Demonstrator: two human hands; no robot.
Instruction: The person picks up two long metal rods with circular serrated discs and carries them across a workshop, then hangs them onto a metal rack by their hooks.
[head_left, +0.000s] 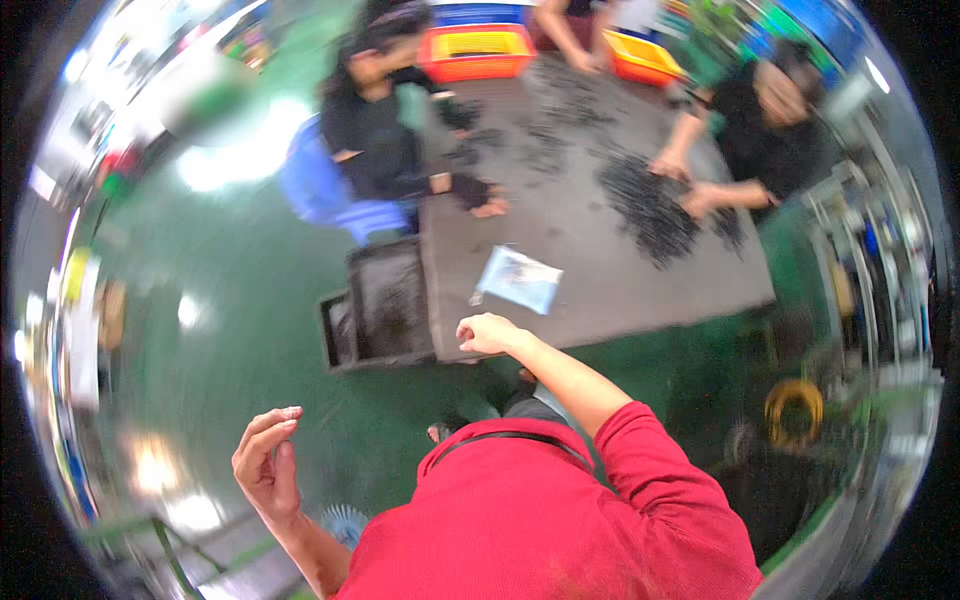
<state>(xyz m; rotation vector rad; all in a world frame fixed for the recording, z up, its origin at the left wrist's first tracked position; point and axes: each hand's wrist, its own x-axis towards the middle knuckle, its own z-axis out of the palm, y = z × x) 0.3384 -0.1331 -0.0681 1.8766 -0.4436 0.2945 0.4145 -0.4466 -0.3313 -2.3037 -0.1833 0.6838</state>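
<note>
My left hand (268,462) is raised over the green floor at the lower left. Its fingers bend loosely, the thumb stands apart from them, and nothing is in the hand. My right hand (487,334) is over the near edge of the grey-brown table (600,290), its fingers curled in and nothing visible in them. Just beyond it on the table lies a light blue and white sheet or flat packet (520,278), apart from my hand. Farther right is a heap of small black pieces (645,210), too blurred to name.
Black crates (390,300) stand at the table's left side. A person in black (375,140) sits on a blue chair (310,185); another (770,120) handles the black pieces at right. Orange and yellow baskets (478,52) are at the far end. A yellow coil (793,408) lies right.
</note>
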